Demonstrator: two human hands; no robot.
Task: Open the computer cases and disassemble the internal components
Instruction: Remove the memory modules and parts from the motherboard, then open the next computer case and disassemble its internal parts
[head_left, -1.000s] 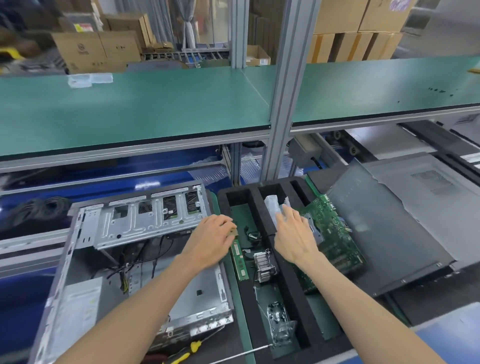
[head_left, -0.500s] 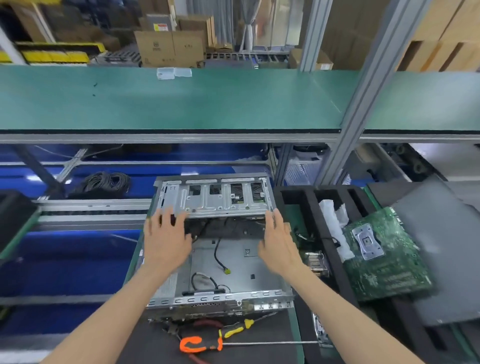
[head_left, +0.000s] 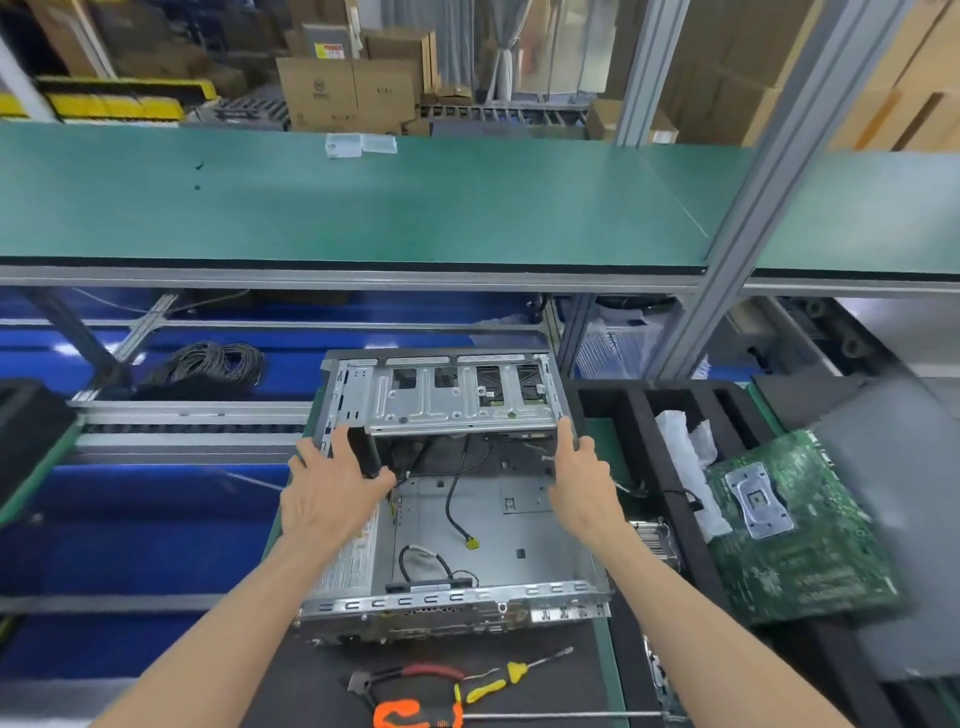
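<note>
The open grey metal computer case (head_left: 457, 499) lies flat on the dark mat at the front of the bench, lid off, w/ the silver drive cage (head_left: 457, 395) at its far end. Left hand (head_left: 332, 493) is on the left side wall near the cage, thumb inside by a black part, fingers curled over the edge, so it grips the wall. Right hand (head_left: 582, 483) is on the right wall, fingers bent over the rim, holding it too.

Inside it's nearly bare: a few loose black cables (head_left: 457, 493), one w/ a small yellow plug (head_left: 471, 543). The green circuit board (head_left: 795, 530) is already out, lying on the black foam tray (head_left: 670, 467) to the right. Pliers w/ red handles (head_left: 415, 675) and a yellow-handled screwdriver (head_left: 504, 675) lie just in front of the case.

My guess on handling: the case is stiff and big but prob. not too heavy now it's mostly gutted. Thin metal edges can be sharp, so hold the two side walls w/ flat fingers, not the punched cage holes. Loose cables are floppy and may snag; watch them if the case gets turned. The board is easy to break, so keep the case well apart from it.
</note>
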